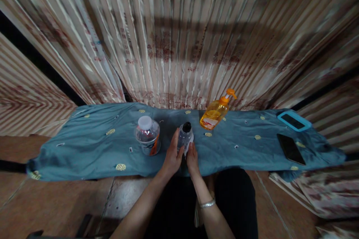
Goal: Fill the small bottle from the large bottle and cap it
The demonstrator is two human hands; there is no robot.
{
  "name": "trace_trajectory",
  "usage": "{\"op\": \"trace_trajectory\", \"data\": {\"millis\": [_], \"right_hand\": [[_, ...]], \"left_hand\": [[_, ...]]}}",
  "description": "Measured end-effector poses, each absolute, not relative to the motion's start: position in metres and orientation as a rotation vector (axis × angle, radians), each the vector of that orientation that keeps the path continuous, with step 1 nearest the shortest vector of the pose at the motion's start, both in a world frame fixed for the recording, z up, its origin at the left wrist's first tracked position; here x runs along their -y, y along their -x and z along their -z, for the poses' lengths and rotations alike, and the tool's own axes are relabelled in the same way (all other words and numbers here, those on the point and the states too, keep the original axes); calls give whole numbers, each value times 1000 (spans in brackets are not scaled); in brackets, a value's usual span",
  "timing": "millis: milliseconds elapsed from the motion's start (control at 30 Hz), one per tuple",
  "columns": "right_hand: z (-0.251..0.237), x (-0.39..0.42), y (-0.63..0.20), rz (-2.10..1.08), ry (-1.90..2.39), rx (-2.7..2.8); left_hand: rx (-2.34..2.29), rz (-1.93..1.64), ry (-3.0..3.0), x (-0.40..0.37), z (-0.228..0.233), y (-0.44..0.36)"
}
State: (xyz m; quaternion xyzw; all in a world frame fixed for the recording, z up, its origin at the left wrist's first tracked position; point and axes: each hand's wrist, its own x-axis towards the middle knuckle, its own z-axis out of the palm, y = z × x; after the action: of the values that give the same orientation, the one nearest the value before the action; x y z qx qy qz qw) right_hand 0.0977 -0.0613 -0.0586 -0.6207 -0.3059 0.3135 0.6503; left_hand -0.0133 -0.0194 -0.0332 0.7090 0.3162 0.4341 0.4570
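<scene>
A small clear bottle with a black cap (185, 134) stands near the front edge of the cloth-covered table, between my two hands. My left hand (174, 157) is wrapped along its left side, fingers against the clear wall. On the other side, my right hand (192, 158) presses its fingers to the lower right of the bottle, where something whitish shows. The bottle's base is partly hidden by my hands. To the left is a larger clear plastic bottle with a white cap and an orange-black label (147, 136). Behind and to the right stands an orange pump bottle (214, 114), partly filled with yellow-orange liquid.
A blue-green patterned cloth (92, 149) covers the narrow table. On its right end lie a light-blue-framed device (294, 121) and a dark phone (290, 149). A pleated, striped curtain (179, 37) hangs right behind the table.
</scene>
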Motion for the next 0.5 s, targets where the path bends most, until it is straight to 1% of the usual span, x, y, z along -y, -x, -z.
{"op": "trace_trajectory", "data": {"millis": [133, 267, 367, 500], "right_hand": [[30, 79, -82, -655, 1379, 639], [3, 67, -86, -589, 1336, 659], [13, 47, -96, -624, 1333, 627], [45, 45, -96, -693, 1390, 578]], "left_hand": [[-742, -1093, -1731, 13, 31, 18], [-712, -1095, -1718, 11, 29, 18], [-710, -1070, -1704, 11, 25, 18], [-700, -1042, -1688, 11, 21, 19]]}}
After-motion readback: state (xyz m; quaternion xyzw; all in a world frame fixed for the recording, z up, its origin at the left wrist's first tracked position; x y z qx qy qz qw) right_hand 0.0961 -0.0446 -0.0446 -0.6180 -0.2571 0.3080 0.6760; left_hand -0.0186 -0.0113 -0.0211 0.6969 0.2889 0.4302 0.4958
